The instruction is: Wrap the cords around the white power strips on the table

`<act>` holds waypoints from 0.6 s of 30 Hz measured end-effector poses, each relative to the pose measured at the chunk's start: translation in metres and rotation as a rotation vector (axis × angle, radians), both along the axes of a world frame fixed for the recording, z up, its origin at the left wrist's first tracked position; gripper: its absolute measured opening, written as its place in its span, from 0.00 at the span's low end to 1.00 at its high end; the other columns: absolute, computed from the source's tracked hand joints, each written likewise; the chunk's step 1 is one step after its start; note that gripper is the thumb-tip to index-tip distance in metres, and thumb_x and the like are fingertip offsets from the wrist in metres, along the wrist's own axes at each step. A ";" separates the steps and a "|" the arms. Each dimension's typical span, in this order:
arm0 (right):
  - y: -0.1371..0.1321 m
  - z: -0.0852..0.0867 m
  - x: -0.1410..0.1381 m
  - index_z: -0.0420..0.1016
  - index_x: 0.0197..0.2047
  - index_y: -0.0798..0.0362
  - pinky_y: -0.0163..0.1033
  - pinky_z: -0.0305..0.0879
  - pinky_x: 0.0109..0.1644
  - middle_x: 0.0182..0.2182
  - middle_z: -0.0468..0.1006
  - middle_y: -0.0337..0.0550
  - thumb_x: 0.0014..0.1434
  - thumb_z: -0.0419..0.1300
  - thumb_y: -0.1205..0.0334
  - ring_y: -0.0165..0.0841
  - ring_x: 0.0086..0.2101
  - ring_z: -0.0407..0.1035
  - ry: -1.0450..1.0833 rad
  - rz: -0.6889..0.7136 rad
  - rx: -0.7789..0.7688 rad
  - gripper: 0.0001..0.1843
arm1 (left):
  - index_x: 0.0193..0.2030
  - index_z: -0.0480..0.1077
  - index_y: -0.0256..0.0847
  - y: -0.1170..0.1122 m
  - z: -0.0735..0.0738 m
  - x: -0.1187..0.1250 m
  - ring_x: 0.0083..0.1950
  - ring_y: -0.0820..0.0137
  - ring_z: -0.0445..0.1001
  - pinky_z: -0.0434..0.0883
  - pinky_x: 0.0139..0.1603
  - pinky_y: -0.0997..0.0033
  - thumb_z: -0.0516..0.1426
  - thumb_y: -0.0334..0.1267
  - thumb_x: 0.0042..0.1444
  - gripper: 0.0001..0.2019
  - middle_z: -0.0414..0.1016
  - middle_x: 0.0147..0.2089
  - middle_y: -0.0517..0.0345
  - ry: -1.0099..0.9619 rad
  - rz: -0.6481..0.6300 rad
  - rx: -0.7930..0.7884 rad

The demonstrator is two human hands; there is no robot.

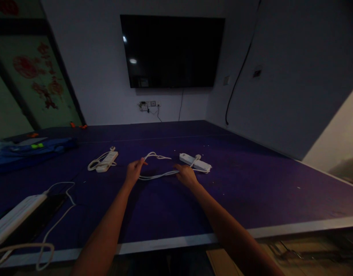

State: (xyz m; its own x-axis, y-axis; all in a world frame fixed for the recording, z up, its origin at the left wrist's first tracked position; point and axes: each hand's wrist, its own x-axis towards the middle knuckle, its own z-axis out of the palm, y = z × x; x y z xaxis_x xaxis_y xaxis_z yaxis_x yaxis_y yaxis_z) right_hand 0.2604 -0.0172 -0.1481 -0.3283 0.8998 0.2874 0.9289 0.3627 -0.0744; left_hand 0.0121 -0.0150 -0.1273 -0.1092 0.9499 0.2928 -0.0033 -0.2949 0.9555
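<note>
Over the purple table, my left hand (133,171) pinches a bend of white power cord (159,176). My right hand (186,175) is closed around the same cord, closer to the white power strip (195,162) it runs to. The cord's doubled strands stretch between both hands, and a loose loop arcs up beyond my left fingers. That strip lies on the table just past my right hand, with its plug (197,157) resting on top. To the left of my left hand lies a second white power strip (107,161) with its cord coiled beside it.
At the near left, a longer white power strip (19,216) lies on a dark flat object, with a cable trailing toward the table's front edge. Blue cloth (35,151) lies at the far left. A television (173,51) hangs on the back wall; small white scraps dot the table (251,191).
</note>
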 end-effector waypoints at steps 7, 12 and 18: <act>0.002 0.005 0.010 0.53 0.64 0.52 0.44 0.60 0.53 0.56 0.64 0.52 0.59 0.52 0.61 0.41 0.52 0.62 0.232 0.004 0.252 0.30 | 0.18 0.75 0.37 -0.017 0.009 0.007 0.16 0.79 0.48 0.44 0.20 0.73 0.61 0.47 0.46 0.15 0.50 0.11 0.66 0.114 -0.060 0.090; 0.001 0.008 0.013 0.57 0.63 0.47 0.41 0.61 0.52 0.57 0.66 0.46 0.61 0.51 0.54 0.38 0.51 0.65 0.162 0.141 0.175 0.27 | 0.19 0.75 0.36 -0.017 0.008 0.004 0.15 0.80 0.49 0.44 0.19 0.74 0.61 0.47 0.45 0.15 0.50 0.10 0.66 0.095 -0.126 0.089; 0.004 0.002 0.016 0.67 0.57 0.48 0.36 0.60 0.52 0.52 0.73 0.43 0.61 0.49 0.59 0.34 0.50 0.68 0.185 0.311 0.029 0.21 | 0.24 0.73 0.37 -0.012 0.003 0.013 0.15 0.82 0.47 0.44 0.17 0.76 0.63 0.47 0.41 0.13 0.51 0.13 0.69 -0.056 -0.068 0.094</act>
